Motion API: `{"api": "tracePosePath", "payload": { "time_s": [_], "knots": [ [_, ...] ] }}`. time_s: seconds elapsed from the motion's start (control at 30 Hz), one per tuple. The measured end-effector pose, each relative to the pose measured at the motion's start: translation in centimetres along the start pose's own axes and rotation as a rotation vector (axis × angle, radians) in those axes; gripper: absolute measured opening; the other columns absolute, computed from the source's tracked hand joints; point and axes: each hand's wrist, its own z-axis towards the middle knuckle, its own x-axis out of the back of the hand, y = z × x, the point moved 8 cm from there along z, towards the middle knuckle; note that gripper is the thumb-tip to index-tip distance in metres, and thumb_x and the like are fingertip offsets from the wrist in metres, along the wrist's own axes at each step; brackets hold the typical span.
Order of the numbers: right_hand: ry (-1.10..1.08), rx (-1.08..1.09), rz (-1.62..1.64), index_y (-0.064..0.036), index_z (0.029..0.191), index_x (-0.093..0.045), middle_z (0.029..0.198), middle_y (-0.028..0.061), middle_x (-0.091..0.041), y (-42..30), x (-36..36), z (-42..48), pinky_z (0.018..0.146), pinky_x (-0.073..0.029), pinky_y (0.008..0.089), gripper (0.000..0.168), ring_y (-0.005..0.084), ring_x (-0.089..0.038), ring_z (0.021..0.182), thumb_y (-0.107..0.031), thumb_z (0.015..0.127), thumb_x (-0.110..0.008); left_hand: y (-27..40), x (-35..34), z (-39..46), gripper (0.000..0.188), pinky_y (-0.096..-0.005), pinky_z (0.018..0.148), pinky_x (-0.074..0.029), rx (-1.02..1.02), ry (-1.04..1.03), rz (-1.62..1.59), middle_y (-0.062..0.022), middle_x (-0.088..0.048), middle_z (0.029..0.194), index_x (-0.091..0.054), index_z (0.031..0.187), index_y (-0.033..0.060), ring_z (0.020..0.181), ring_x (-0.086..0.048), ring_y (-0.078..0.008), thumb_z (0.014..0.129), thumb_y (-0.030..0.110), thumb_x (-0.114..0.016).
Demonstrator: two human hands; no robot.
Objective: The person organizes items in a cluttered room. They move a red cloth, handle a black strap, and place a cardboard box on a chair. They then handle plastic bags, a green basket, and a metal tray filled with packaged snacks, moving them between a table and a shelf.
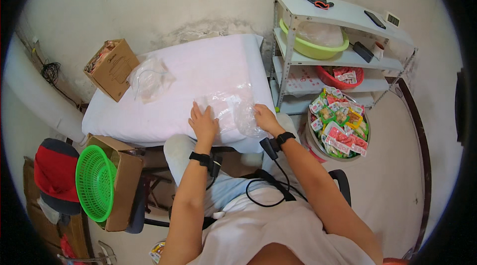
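A transparent plastic bag point(223, 102) lies flat on the white-covered table point(193, 63) in front of me, its right part crumpled and shiny. My right hand point(266, 119) pinches the bag's right edge near the table's right side. At the bag's left edge, my left hand point(204, 121) rests palm down with its fingers apart; whether the fingertips touch the film is hard to tell. Farther back on the left is a heap of crumpled transparent plastic bags point(151, 78). Each wrist wears a black strap with a small cabled device.
A cardboard box point(115, 69) with packets stands at the table's back left. On the right are a metal shelf point(343, 17) and a tub of packaged snacks point(339, 123). A green plastic basket point(95, 183) sits in an open carton point(128, 186) at the left, beside a red-and-black chair point(56, 171).
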Motion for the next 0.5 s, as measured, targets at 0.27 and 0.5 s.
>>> {"api": "tracePosePath", "payload": {
  "time_s": [0.27,0.5],
  "knots": [
    [0.113,-0.071,0.158,-0.001,0.109,-0.058,0.105,0.0155,-0.056,-5.7,2.5,-0.4,0.064,-0.05,0.0303,0.028,0.0234,-0.06,0.074,-0.01,0.085,-0.048,0.1,-0.4,0.4,0.023,-0.0413,0.094,-0.037,-0.135,0.02,-0.545,-0.0136,-0.049,0.123,-0.061,0.103,0.0081,0.111,-0.047,-0.0281,0.083,0.018,-0.057],
    [-0.037,-0.092,0.37,-0.001,0.11,-0.058,0.075,0.0057,-0.057,-8.5,-1.0,-0.4,0.05,-0.045,0.0248,0.028,0.0113,-0.052,0.055,-0.014,0.086,-0.052,0.4,-4.1,-0.4,0.029,-0.0254,0.081,-0.042,0.272,-0.313,-1.603,-0.0048,-0.056,0.106,-0.055,0.113,0.0036,0.097,-0.05,-0.0118,0.087,0.017,-0.054]
  ]
}}
